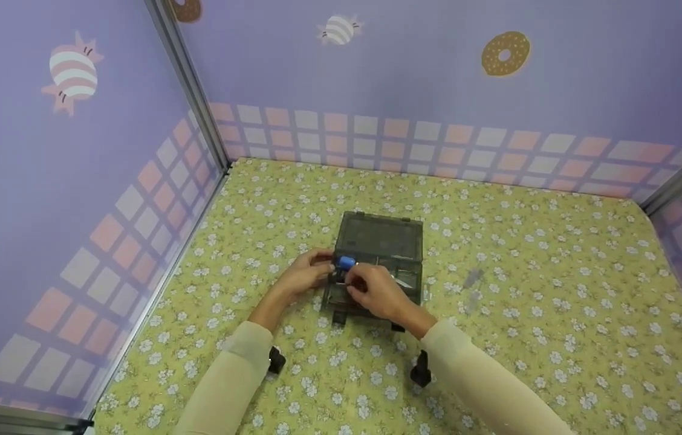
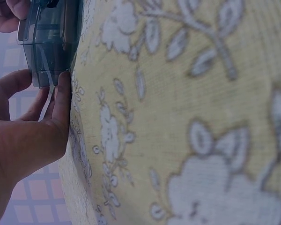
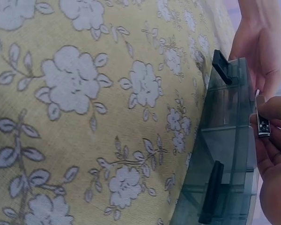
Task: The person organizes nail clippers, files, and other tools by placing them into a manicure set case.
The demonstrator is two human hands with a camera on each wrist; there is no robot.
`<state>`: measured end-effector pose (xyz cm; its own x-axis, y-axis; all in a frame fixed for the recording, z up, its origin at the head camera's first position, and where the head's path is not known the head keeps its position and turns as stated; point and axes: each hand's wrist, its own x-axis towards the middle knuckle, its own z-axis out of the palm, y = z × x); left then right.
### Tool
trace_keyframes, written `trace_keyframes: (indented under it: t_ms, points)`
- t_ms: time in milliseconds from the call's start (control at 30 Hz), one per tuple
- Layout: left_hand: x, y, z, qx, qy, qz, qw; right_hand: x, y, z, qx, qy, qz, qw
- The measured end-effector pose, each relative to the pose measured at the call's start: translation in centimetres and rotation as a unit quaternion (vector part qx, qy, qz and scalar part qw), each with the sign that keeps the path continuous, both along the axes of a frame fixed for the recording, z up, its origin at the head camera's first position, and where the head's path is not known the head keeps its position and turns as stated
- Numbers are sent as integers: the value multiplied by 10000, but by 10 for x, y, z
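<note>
A dark translucent plastic compartment box lies on the cloth with its lid tipped back. My left hand grips the box's left end; in the left wrist view the thumb and fingers are on either side of its wall. Over the front compartments my right hand pinches a small silver nail clipper between thumb and fingertips, close above the box's rim. A blue cylindrical item shows in the back left compartment, beside the right fingers. A pale pointed piece lies in the compartments right of the hand.
Two black latches stick out at the box's front. Flowered yellow cloth covers the table. Patterned purple panels stand behind and at both sides, joined by metal posts. Dark wrist-worn devices show by both sleeves.
</note>
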<state>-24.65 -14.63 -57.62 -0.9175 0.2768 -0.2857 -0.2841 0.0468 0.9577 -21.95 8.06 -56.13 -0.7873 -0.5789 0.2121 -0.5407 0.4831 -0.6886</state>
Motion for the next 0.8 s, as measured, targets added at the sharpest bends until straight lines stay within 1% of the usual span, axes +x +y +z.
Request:
trace_keyframes:
  t_ms: [100, 200, 400, 467, 633, 800]
  points:
    - [0, 0, 0, 23, -4, 12, 10000, 1, 0, -2, -6, 115, -27, 9999]
    - [-1, -1, 0, -28, 8, 1, 10000, 1, 0, -2, 20, 124, -16, 9999]
    - [-1, 0, -1, -199, 51, -61, 9998, 0, 7, 4, -81, -230, 87, 9997]
    - [-1, 1, -1, -186, 44, -45, 9998, -2, 11, 6, -127, -282, 105, 9995]
    - [-2, 2, -2, -154, 57, 38, 9999, -6, 29, 17, -136, -226, 75, 9996]
    - [-2, 2, -4, -184, 88, 74, 9998, -10, 56, 27, -108, -172, -16, 9998]
